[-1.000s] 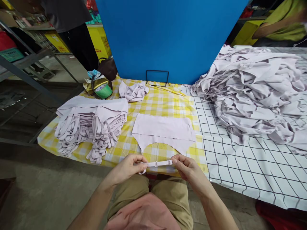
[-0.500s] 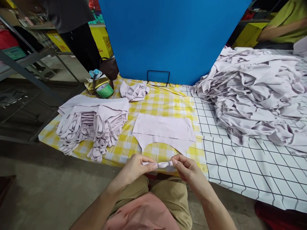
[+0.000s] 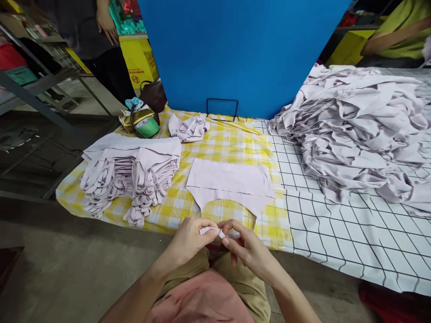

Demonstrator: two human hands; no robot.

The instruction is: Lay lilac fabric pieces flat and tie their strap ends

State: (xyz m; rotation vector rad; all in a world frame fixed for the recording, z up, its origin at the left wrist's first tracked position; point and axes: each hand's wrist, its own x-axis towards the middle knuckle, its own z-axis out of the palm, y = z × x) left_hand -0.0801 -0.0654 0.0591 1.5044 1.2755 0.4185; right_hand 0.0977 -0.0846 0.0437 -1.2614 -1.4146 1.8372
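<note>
Near the table's front edge, my left hand (image 3: 195, 235) pinches a narrow pale lilac strap (image 3: 206, 230) between thumb and fingers. Close beside it, my right hand (image 3: 240, 244) has its thumb and fingertips closed on the strap's right part. Just beyond both hands, a flat pale lilac garment piece (image 3: 230, 181) lies with its curved cutout toward me. To its left is a neat stack of similar pieces (image 3: 131, 157), their looped straps hanging toward the front.
A large loose heap of lilac fabric (image 3: 363, 130) covers the right side. A blue panel (image 3: 249, 54) rises behind the yellow checked cloth (image 3: 225, 148). Green tape (image 3: 147, 128) and a crumpled lilac piece (image 3: 188, 128) lie at the back. People stand or sit beyond.
My right hand has moved left, close to my left hand, and less strap shows between them. At the back left, a person has shifted and a hand now shows.
</note>
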